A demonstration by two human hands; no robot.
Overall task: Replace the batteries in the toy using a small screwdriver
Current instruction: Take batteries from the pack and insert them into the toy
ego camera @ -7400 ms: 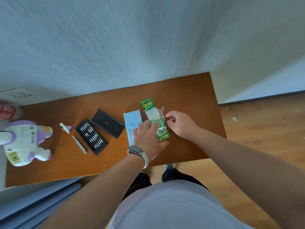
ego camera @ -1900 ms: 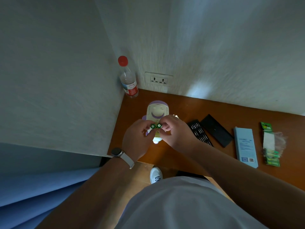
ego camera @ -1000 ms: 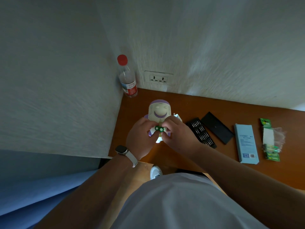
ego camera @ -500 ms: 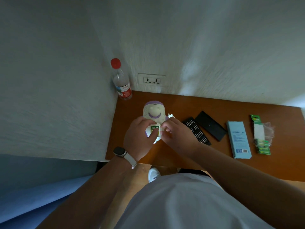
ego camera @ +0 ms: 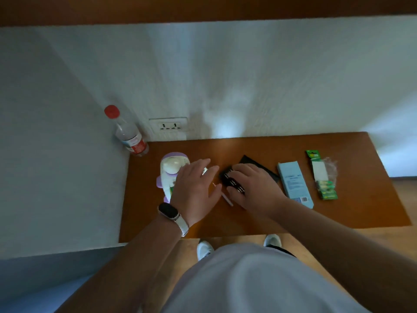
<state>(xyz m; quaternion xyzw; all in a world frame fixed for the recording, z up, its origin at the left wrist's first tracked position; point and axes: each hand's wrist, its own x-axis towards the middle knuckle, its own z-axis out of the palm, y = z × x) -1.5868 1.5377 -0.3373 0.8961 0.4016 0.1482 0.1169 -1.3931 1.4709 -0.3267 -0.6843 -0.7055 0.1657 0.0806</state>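
The white and purple toy (ego camera: 170, 171) lies on the brown table (ego camera: 352, 208) at the left, and a bit of green shows at its lower body beside my wrist. My left hand (ego camera: 194, 187) hovers with spread fingers just right of the toy and holds nothing. The thin silver screwdriver (ego camera: 227, 199) lies on the table between my hands. My right hand (ego camera: 252, 188) rests flat on the black bit tray (ego camera: 226, 178), fingers straight. A small pale piece (ego camera: 205, 171) peeks out under my left fingers. The green battery pack (ego camera: 323, 177) lies at the right.
A red-capped water bottle (ego camera: 129, 134) stands in the back left corner beside a wall socket (ego camera: 168, 126). The black tray lid (ego camera: 252, 164) and a light blue box (ego camera: 293, 182) lie right of the bit tray. The wall closes the table's left side.
Both hands have left the toy and moved right. The green batteries that my fingers pinched over the toy are no longer in them. The camera view shifted up and back.
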